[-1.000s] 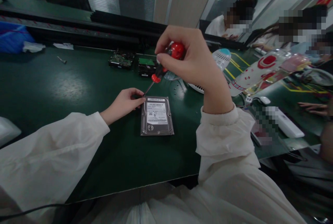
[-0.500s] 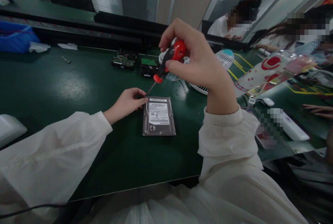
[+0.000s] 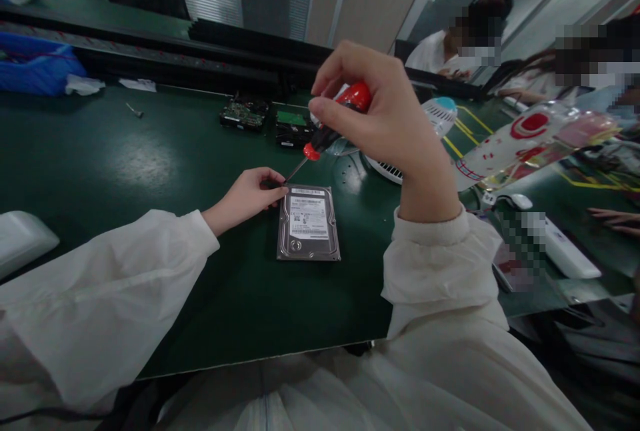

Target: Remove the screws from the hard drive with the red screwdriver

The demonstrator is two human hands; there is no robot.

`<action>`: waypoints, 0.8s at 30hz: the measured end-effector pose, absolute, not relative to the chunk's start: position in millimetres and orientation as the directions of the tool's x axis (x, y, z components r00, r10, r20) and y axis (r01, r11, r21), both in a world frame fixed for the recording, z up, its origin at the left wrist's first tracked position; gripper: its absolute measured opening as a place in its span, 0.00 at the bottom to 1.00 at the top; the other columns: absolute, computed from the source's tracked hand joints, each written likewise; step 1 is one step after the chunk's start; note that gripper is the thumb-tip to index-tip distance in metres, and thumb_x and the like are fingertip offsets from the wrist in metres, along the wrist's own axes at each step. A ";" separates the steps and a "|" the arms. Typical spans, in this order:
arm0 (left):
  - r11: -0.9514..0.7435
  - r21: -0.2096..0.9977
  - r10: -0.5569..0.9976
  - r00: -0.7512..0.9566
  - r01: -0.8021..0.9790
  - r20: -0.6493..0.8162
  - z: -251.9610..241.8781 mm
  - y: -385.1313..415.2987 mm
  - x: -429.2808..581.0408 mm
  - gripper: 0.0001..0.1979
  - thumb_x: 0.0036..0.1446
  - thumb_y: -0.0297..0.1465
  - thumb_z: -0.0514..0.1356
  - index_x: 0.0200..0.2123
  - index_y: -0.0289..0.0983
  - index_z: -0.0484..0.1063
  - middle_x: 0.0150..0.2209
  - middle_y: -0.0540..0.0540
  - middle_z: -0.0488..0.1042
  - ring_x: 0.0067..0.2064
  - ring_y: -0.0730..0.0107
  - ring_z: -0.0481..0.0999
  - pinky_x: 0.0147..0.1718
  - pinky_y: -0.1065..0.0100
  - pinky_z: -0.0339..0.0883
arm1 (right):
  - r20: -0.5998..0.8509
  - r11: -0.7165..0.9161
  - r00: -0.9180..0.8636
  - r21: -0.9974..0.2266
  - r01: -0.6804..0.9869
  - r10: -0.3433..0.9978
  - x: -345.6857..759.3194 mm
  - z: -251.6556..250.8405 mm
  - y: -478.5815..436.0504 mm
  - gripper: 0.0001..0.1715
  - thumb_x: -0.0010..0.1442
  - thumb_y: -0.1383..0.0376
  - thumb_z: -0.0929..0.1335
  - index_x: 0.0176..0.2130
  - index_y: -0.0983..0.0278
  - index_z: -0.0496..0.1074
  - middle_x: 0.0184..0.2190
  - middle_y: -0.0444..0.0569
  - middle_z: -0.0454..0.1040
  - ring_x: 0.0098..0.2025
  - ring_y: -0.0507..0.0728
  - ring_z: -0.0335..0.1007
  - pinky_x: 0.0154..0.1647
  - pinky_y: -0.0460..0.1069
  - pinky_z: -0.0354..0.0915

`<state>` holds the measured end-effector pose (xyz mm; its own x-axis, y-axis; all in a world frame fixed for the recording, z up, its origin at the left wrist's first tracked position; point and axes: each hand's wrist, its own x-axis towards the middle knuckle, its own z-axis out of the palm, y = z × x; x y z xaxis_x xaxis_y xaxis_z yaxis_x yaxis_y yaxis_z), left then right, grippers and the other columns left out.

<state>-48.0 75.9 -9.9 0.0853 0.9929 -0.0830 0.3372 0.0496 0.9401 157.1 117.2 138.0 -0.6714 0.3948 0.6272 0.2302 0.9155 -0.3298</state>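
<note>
A hard drive (image 3: 309, 224) with a white label lies flat on the green table. My left hand (image 3: 250, 196) is closed at its far left corner, thumb and fingertips against the edge; the exact contact is partly hidden. In my right hand (image 3: 385, 111), raised above the drive, is a red and black screwdriver (image 3: 327, 137). The thumb and fingers wrap round its handle. Its shaft slants down to the left, and the tip ends beside my left fingertips at that corner. Whether a screw sits under the tip cannot be made out.
Behind the drive lie two more drives, one with its circuit board (image 3: 245, 113) showing and one black and green (image 3: 293, 127). Several tiny screws (image 3: 345, 174) are scattered nearby. A white fan (image 3: 387, 169), a bottle (image 3: 520, 141) and a blue bin (image 3: 37, 67) stand around. Co-workers sit at right.
My right hand has shifted its grip on the screwdriver handle, the thumb now higher and the fingers turned. My left hand stays at the drive's corner. The whole view has shifted slightly.
</note>
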 end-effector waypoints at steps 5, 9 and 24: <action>0.034 0.947 0.989 0.127 0.320 -0.078 -13.5 77.2 -52.6 0.16 0.56 0.36 0.68 0.45 0.35 0.75 0.39 0.45 0.78 0.30 0.72 0.76 0.26 0.70 0.70 | 0.595 0.914 -0.703 -0.340 0.220 0.391 159.4 138.7 118.6 0.14 0.51 0.72 0.69 0.38 0.60 0.68 0.40 0.45 0.71 0.41 0.54 0.70 0.42 0.50 0.65; 0.004 0.950 0.985 0.163 0.313 -0.058 -15.7 78.0 -54.9 0.18 0.54 0.37 0.69 0.45 0.35 0.75 0.40 0.45 0.78 0.31 0.72 0.76 0.26 0.70 0.71 | 0.620 0.915 -0.682 -0.348 0.205 0.389 158.1 137.1 121.2 0.05 0.60 0.64 0.70 0.37 0.62 0.69 0.36 0.45 0.72 0.38 0.52 0.70 0.39 0.48 0.64; 0.031 0.950 0.985 0.153 0.310 -0.082 -15.8 77.3 -55.6 0.19 0.54 0.38 0.69 0.46 0.36 0.75 0.40 0.45 0.78 0.32 0.69 0.77 0.28 0.67 0.72 | 0.632 0.882 -0.615 -0.327 0.339 0.471 155.9 134.4 116.7 0.05 0.62 0.63 0.68 0.36 0.60 0.66 0.37 0.46 0.71 0.38 0.54 0.66 0.43 0.49 0.63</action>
<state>-55.6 77.3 -15.8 0.1535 0.9847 -0.0821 0.3097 0.0309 0.9503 155.9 116.7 134.4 -0.6154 0.4712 0.6319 0.3394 0.8819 -0.3272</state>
